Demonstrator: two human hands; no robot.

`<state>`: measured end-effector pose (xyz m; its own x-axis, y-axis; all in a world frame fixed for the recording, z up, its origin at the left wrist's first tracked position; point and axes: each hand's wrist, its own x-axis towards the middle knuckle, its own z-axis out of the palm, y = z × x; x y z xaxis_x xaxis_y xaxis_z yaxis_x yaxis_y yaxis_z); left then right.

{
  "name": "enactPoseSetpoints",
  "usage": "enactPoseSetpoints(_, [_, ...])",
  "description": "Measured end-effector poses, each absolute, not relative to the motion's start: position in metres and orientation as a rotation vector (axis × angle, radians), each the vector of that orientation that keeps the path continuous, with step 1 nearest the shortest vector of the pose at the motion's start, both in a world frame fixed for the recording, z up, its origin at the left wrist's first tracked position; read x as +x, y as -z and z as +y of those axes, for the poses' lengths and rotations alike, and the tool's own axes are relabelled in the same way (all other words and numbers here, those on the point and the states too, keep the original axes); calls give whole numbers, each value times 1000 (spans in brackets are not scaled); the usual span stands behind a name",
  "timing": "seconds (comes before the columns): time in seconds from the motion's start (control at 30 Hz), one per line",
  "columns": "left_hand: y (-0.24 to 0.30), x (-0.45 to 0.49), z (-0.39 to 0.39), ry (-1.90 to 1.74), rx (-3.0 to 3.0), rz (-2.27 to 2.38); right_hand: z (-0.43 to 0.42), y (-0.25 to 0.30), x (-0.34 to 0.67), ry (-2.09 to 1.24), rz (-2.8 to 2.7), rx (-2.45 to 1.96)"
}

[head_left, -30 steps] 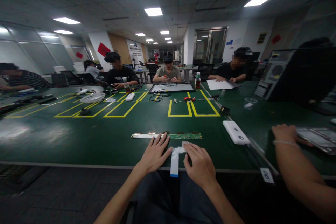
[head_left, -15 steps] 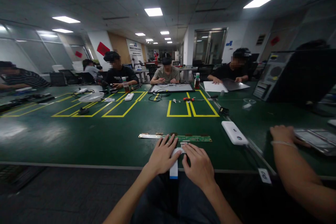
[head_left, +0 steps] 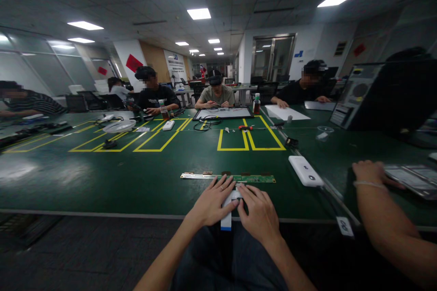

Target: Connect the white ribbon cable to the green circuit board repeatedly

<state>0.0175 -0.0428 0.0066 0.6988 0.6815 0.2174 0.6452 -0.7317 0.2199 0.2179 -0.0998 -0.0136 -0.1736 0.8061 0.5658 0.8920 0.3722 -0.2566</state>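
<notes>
A long, narrow green circuit board lies crosswise on the table in front of me, a silvery strip along its left part. My left hand lies flat with fingers spread, fingertips on the board's middle and the thumb over a white flat ribbon cable. This cable has a blue end that hangs past the table edge. My right hand is closed, its fingers together and bent over the cable's upper part beside the board. The fingers partly hide where cable and board meet.
The green table carries a white power bank to my right, with a cord. Further right, a neighbour's arm rests beside a metal-framed panel. A red screwdriver lies ahead, and a computer tower stands at right.
My left thumb has shifted slightly across the cable, and my right fingers have moved a little. Across the table, a co-worker has moved a grey sheet to the right.
</notes>
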Motion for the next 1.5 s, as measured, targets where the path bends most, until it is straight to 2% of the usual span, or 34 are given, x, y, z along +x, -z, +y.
enactPoseSetpoints(0.43, [-1,18,-47,-570,2713,1237,-100,12,217,176,-2006,-1495])
enactPoseSetpoints(0.77, [-4,18,-45,-575,2698,1106,-99,14,218,190,-2013,-1490])
enactPoseSetpoints(1.5, [-8,21,-45,-612,2645,1159,-100,11,213,230,-1999,-1557])
